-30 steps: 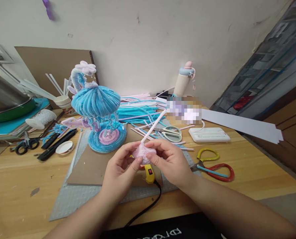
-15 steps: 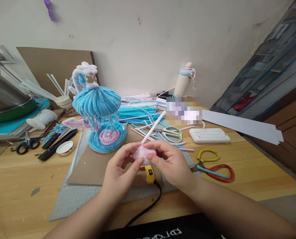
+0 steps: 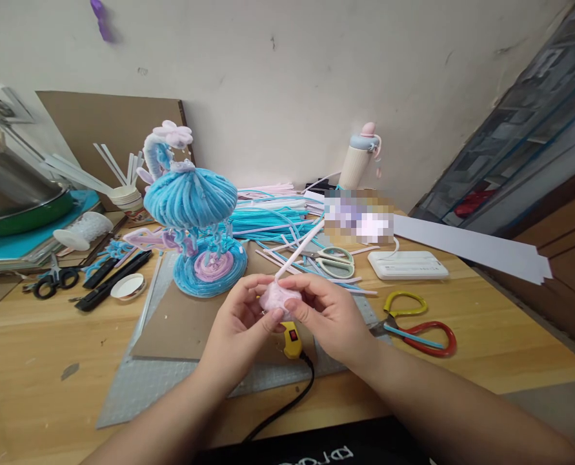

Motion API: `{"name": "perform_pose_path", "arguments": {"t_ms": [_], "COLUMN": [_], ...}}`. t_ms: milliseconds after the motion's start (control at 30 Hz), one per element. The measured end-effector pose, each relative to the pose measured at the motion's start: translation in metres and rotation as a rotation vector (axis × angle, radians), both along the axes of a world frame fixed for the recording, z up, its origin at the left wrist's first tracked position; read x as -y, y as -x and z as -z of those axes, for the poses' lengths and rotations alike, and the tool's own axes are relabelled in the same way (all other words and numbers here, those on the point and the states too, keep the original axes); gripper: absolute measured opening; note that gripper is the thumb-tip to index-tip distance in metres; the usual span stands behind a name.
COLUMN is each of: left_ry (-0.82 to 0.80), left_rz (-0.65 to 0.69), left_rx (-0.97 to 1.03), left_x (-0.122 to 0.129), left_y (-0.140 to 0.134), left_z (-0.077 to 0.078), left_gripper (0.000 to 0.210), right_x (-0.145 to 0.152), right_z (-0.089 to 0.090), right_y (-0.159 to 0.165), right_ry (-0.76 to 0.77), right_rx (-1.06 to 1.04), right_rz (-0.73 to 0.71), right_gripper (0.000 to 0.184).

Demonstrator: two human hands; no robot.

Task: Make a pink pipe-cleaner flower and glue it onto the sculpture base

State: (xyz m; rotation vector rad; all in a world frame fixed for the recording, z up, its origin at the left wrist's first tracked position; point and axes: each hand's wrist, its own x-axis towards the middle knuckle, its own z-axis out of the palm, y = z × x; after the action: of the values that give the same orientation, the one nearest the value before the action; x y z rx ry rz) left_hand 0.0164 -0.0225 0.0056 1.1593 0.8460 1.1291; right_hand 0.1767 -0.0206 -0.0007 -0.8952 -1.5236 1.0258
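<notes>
Between my two hands is a small pale pink coil of pipe cleaner (image 3: 278,298), with a straight length of it sticking up and to the right. My left hand (image 3: 236,323) pinches the coil from the left with thumb and fingers. From the right, my right hand (image 3: 333,313) grips it, thumb pressed on its front. Just below the hands lies a yellow glue gun (image 3: 292,342) with a black cord, its front part hidden. Behind and to the left stands a blue fluffy pipe-cleaner lamp shape (image 3: 190,197) on a round coiled blue and pink base (image 3: 210,266).
A brown board (image 3: 171,332) lies on a grey cutting mat (image 3: 137,387). To the right are red-and-yellow-handled scissors (image 3: 420,323), pale green scissors (image 3: 334,262) and a white power bank (image 3: 408,265). Blue pipe cleaners (image 3: 262,221) and a bottle (image 3: 357,161) are behind; black scissors (image 3: 55,278) lie left.
Both hands still grip the pink coil in nearly the same place. The coil is turned slightly and the fingers have shifted a little on it; the whole view moved slightly.
</notes>
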Motion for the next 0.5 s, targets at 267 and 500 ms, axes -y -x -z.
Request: {"name": "perform_pose_path", "arguments": {"t_ms": [267, 500], "left_ry": [0.052, -0.052], "left_rz": [-0.066, -0.137], "left_rx": [0.065, 0.097], "left_x": [-0.005, -0.007], "left_y": [0.005, 0.008], "left_z": [0.002, -0.001], "left_gripper": [0.038, 0.036], "right_x": [-0.031, -0.024], "right_z": [-0.022, -0.030], "right_y": [-0.046, -0.104], "right_ry": [-0.167, 0.324], "right_rx": [0.436, 1.351], "right_rz": [0.391, 0.222], "right_gripper": [0.020, 0.021]}}
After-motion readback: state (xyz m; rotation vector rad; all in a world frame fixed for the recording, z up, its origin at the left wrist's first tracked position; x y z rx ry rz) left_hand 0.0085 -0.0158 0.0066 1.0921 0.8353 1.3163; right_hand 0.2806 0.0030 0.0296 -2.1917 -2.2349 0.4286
